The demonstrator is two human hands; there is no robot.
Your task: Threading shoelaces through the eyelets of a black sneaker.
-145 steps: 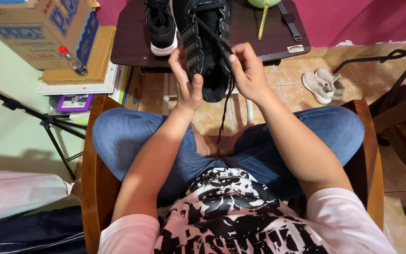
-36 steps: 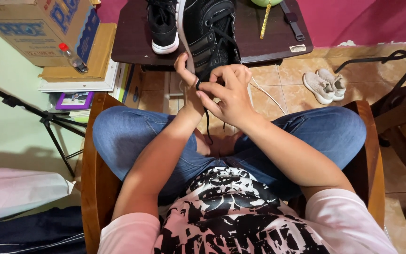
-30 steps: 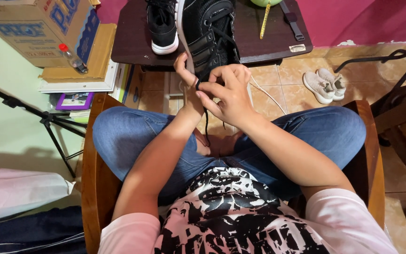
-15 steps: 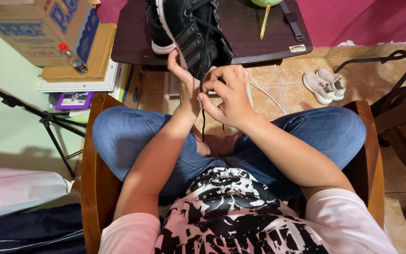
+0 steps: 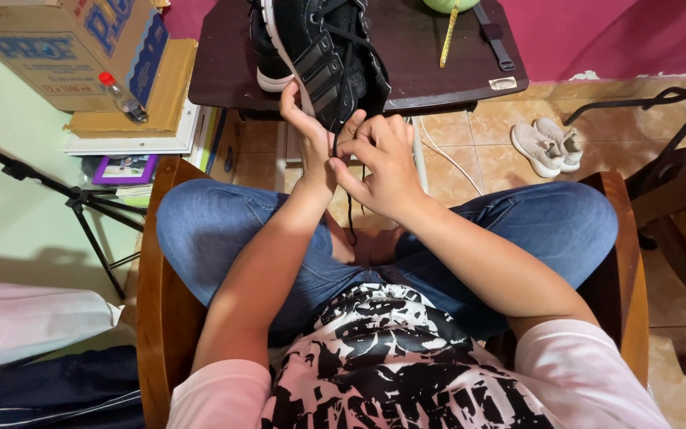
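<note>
— Where does the view look from?

— From the seated person's head, steeply down over the chest and crossed legs, facing forward to the dark table point(image 5: 224, 71) at the far edge.

— How near?

— Close: the left hand point(image 5: 311, 139) and right hand point(image 5: 383, 163) sit just above centre, the lap fills the near half.

— Any second view?

— None; one camera only, floor showing left and right.

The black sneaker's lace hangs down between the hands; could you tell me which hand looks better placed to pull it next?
Probably the right hand: its fingertips pinch at the black lace by the black sneaker, while the left hand steadies the sneaker.
</note>
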